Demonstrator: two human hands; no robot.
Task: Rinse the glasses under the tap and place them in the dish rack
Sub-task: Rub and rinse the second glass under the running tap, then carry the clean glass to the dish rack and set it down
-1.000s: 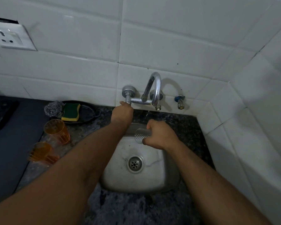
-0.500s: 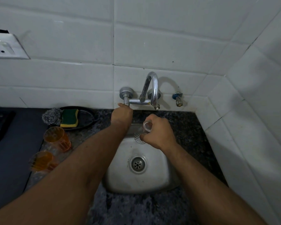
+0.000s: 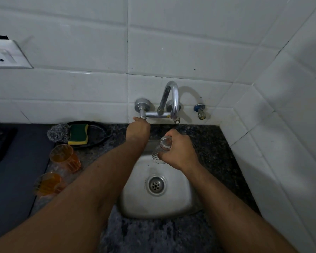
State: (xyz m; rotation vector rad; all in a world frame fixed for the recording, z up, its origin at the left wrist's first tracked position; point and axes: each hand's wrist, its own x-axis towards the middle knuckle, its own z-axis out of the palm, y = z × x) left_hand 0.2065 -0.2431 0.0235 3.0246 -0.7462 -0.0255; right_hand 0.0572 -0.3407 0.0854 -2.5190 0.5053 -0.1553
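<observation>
Right hand point(image 3: 179, 152) has its fingers curled round a clear dimpled drinking glass point(image 3: 161, 149), held over the steel sink point(image 3: 171, 203) under the chrome wall tap point(image 3: 172, 101). Left hand point(image 3: 137, 131) reaches the tap's valve point(image 3: 142, 114), grip hidden, can't tell. Two orange plastic tumblers point(image 3: 65, 157) stand on the counter, left.

No legible text or labels
</observation>
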